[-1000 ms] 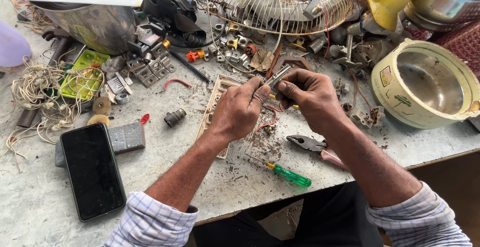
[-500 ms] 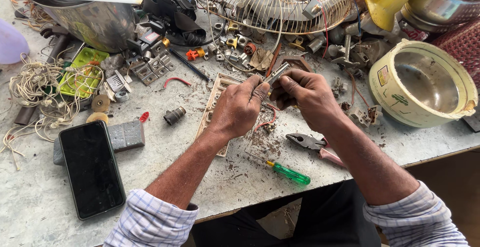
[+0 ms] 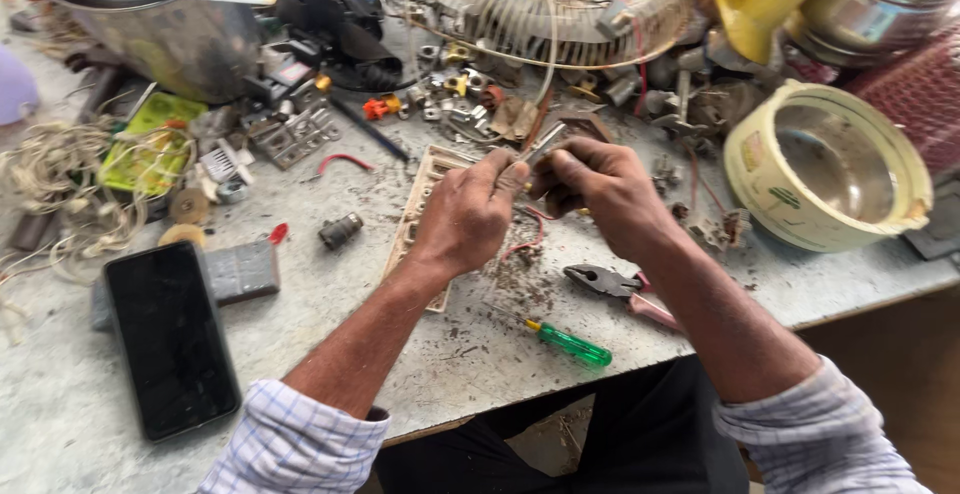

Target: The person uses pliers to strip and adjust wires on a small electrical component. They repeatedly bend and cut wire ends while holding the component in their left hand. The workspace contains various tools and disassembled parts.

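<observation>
Both hands meet over the middle of a dusty workbench (image 3: 400,374). My left hand (image 3: 465,216) and my right hand (image 3: 600,189) pinch a small metal part (image 3: 545,142) between their fingertips; its silver end sticks up between them. Under the hands lies a beige switch board (image 3: 425,186) with red wires (image 3: 520,244) trailing from it. What the fingers cover of the part is hidden.
A green-handled screwdriver (image 3: 570,342) and pliers (image 3: 615,286) lie near the front edge. A black phone (image 3: 170,339) rests at the left, a cream cooker body (image 3: 825,169) at the right, a fan grille (image 3: 540,4) and loose metal parts behind.
The hands stay together on the small part, with only slight finger movement. Nothing on the bench has shifted.
</observation>
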